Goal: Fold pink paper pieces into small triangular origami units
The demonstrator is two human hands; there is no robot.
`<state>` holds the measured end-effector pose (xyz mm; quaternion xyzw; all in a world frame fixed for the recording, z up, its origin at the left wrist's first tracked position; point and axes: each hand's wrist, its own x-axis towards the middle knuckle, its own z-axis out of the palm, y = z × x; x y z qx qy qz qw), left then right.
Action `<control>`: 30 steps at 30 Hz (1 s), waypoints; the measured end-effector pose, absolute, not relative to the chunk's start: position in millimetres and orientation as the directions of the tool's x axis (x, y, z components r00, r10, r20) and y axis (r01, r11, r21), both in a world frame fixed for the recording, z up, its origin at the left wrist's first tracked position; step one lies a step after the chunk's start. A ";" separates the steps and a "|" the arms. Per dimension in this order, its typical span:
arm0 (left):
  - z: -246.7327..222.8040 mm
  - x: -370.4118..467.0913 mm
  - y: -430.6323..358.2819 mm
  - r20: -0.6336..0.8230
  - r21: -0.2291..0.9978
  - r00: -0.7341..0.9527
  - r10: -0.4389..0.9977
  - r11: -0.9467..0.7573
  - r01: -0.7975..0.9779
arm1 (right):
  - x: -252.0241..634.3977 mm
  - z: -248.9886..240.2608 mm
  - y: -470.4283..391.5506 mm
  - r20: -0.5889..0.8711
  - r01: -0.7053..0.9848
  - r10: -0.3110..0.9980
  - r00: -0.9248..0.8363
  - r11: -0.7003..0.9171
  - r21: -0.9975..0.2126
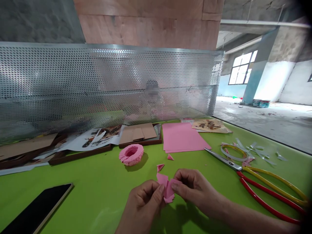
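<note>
A small folded piece of pink paper (168,191) is held between my two hands, just above the green table. My left hand (147,201) pinches its left side between thumb and fingers. On the other side, my right hand (193,188) pinches the right flap, thumb in front. Two small folded pink triangles, a nearer one (160,167) and a farther one (170,157), lie just beyond the hands. Left of them sits a ring of interlocked pink paper pieces (131,154). Flat at the back lies a stack of pink paper sheets (184,138).
Scissors (235,166) with red and yellow handles lie on the right, beside a tape roll (234,152) and clear scraps (262,152). A phone (39,208) rests at the front left. Trays (81,156) with cardboard and papers line the perforated metal panel (109,81).
</note>
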<state>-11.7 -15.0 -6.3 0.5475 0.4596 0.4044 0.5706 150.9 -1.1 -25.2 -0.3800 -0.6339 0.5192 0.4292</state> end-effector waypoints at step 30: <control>1.1 -10.3 -18.1 -0.048 0.999 0.350 0.935 0.042 0.027 | 153.5 -20.4 -4.8 0.150 0.106 0.908 -0.391 0.206 -0.973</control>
